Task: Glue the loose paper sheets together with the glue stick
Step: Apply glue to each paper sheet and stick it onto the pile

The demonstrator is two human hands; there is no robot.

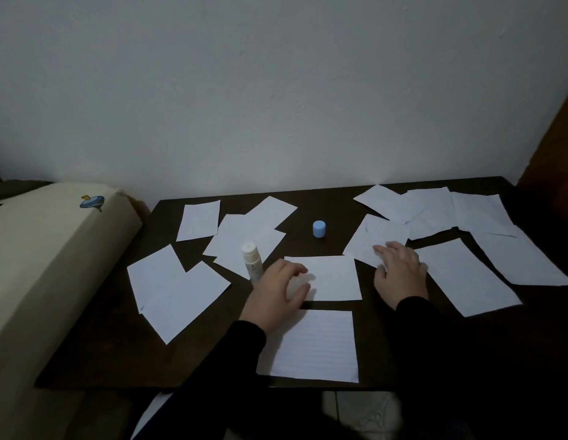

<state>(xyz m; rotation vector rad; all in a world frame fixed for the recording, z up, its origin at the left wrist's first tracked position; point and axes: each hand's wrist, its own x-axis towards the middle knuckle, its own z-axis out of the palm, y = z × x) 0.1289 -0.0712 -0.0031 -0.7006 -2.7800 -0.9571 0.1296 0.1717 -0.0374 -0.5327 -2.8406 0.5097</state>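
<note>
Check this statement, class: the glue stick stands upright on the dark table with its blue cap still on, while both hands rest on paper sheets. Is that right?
Not quite. The head view shows the blue cap off, standing alone on the dark table, apart from the glue stick. The rest holds: the stick is upright, and the left hand and right hand rest on paper sheets.

Single head-worn view, looking forward and down from the near edge of the dark surface (308, 208) toward a pale wall (276, 90) behind it. Wide-angle, close enough for both sleeves to fill the lower frame (edges curve slightly). No second view for overlap.
</note>
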